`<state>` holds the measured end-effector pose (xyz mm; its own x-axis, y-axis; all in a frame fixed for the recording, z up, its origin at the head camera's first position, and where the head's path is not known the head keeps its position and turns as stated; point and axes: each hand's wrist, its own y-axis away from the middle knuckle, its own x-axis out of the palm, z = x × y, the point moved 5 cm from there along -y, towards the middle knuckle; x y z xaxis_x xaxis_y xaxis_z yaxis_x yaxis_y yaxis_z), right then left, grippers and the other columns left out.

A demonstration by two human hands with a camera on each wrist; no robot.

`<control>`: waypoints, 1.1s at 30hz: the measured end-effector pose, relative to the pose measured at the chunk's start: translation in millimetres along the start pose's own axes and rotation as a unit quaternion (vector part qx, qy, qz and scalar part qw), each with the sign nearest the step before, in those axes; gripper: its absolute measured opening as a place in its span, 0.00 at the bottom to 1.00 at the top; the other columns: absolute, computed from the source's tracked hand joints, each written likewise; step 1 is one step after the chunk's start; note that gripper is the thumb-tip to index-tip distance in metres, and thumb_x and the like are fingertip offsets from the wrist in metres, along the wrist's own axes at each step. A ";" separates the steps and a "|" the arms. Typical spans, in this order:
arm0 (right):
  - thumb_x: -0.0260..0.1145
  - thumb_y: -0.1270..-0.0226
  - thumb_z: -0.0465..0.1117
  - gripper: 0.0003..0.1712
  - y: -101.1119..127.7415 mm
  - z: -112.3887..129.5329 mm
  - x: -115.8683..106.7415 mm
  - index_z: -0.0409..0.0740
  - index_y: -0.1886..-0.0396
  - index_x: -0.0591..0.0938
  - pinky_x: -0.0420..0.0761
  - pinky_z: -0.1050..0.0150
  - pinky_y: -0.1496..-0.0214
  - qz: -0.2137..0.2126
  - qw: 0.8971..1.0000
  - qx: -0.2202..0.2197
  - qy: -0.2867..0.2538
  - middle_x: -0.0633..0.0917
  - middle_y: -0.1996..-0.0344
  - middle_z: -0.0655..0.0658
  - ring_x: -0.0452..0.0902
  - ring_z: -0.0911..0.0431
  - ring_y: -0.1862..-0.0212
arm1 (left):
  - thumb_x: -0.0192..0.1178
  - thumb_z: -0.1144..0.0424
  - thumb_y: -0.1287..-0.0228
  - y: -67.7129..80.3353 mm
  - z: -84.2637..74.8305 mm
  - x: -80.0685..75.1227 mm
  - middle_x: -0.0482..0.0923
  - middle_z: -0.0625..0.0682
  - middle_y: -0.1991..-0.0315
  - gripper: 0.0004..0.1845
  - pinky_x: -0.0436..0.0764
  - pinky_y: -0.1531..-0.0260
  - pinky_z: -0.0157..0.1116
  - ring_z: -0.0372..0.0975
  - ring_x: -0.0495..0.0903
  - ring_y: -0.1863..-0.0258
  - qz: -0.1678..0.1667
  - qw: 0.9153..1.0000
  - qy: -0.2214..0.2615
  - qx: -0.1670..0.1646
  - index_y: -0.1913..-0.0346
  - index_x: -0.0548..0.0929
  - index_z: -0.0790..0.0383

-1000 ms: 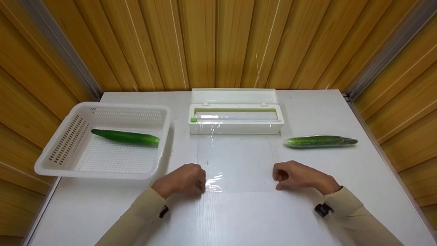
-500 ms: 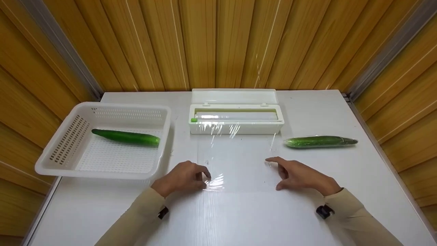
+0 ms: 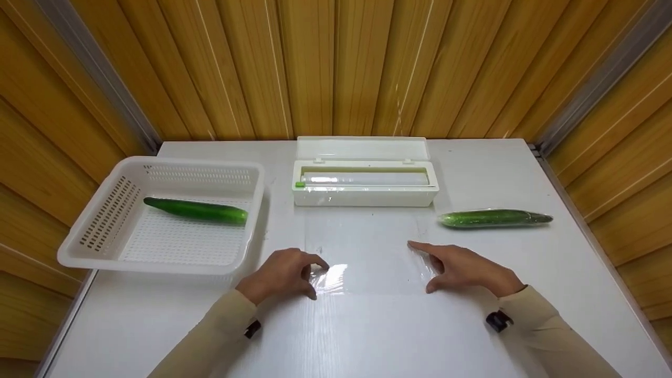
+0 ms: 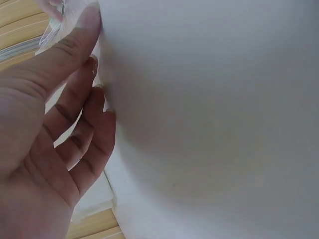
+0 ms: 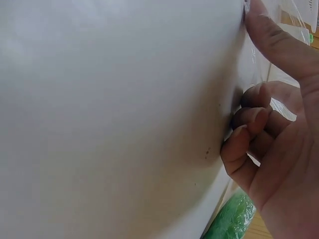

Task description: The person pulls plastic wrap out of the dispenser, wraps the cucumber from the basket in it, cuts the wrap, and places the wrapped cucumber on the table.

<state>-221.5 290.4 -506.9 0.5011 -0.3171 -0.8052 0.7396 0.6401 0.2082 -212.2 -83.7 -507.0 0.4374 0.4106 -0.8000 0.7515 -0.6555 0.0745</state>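
Observation:
A sheet of clear cling film [image 3: 367,252] lies flat on the white table [image 3: 367,336], running from the open white dispenser box [image 3: 365,197] toward me. My left hand [image 3: 316,280] rests on the film's near left corner, where the film is crinkled and shiny. Its fingers [image 4: 75,99] are fairly straight against the table. My right hand [image 3: 426,266] presses the film's right edge with a straight index finger [image 5: 279,45], while its other fingers are loosely curled. A film-wrapped cucumber [image 3: 493,218] lies to the right of that hand.
A white perforated basket [image 3: 157,265] at the left holds a bare green cucumber [image 3: 197,210]. Wooden panel walls close in the table at the back and both sides. The wrapped cucumber [image 5: 229,219] shows at the bottom of the right wrist view.
Both hands let go of their pinch on the film and spread their fingers. The film, lifted and glinting near the dispenser half a second ago, now lies flat on the table.

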 end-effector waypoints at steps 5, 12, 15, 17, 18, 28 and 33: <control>0.86 0.45 0.54 0.59 -2.2 -0.2 0.2 0.51 0.17 0.67 0.68 0.64 0.65 0.010 1.000 0.014 0.005 0.71 0.75 0.58 0.64 0.65 0.71 | 0.88 0.57 0.54 1.8 3.2 -1.7 0.76 0.40 0.75 0.31 0.76 0.62 0.38 0.33 0.74 0.71 -0.008 1.000 0.003 -0.008 0.43 0.90 0.49; 0.86 0.45 0.55 0.59 -4.3 0.1 0.2 0.54 0.16 0.66 0.67 0.64 0.65 0.020 0.999 0.024 0.009 0.71 0.75 0.58 0.64 0.64 0.71 | 0.87 0.56 0.53 1.8 7.4 -2.6 0.80 0.45 0.71 0.33 0.76 0.62 0.38 0.34 0.74 0.69 -0.005 1.000 0.026 -0.015 0.41 0.88 0.50; 0.86 0.45 0.55 0.60 -5.2 -0.1 0.2 0.54 0.16 0.66 0.67 0.64 0.65 0.025 0.999 0.024 0.013 0.71 0.74 0.58 0.64 0.64 0.71 | 0.87 0.53 0.52 0.7 6.8 -3.9 0.80 0.46 0.71 0.33 0.76 0.62 0.38 0.35 0.75 0.69 0.000 0.999 0.028 -0.019 0.40 0.88 0.51; 0.85 0.45 0.56 0.60 -5.6 -0.7 0.1 0.54 0.16 0.66 0.67 0.64 0.65 0.028 0.999 0.023 0.016 0.71 0.74 0.58 0.64 0.64 0.71 | 0.87 0.52 0.52 0.0 5.7 -5.5 0.80 0.46 0.71 0.34 0.76 0.62 0.39 0.35 0.75 0.69 0.001 0.999 0.030 -0.024 0.39 0.88 0.52; 0.85 0.45 0.56 0.60 -5.8 -1.0 0.1 0.54 0.16 0.66 0.68 0.64 0.65 0.029 0.999 0.023 0.018 0.71 0.75 0.58 0.65 0.64 0.71 | 0.87 0.52 0.52 -0.3 5.3 -6.2 0.80 0.45 0.72 0.34 0.76 0.62 0.39 0.35 0.75 0.70 0.001 0.999 0.032 -0.027 0.39 0.88 0.52; 0.86 0.45 0.56 0.60 -5.4 -1.6 -0.2 0.54 0.16 0.66 0.68 0.64 0.66 0.025 0.999 0.020 0.016 0.71 0.75 0.59 0.64 0.65 0.72 | 0.84 0.53 0.46 -1.6 -14.4 -20.6 0.79 0.41 0.70 0.34 0.79 0.60 0.41 0.37 0.78 0.67 -0.014 1.000 0.007 -0.010 0.36 0.86 0.56; 0.85 0.45 0.56 0.59 -4.7 -0.7 0.2 0.54 0.16 0.66 0.69 0.64 0.64 0.023 0.999 0.022 0.016 0.70 0.75 0.59 0.65 0.64 0.71 | 0.83 0.54 0.44 3.1 -36.5 -45.2 0.82 0.45 0.66 0.32 0.77 0.67 0.39 0.36 0.75 0.72 -0.055 0.998 -0.022 0.035 0.37 0.86 0.57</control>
<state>-225.2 287.8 -508.5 0.5211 -0.2650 -0.8113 0.7356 0.6215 0.2695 -211.6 -81.2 -448.8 0.3317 0.4550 -0.8264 0.7570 -0.6512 -0.0546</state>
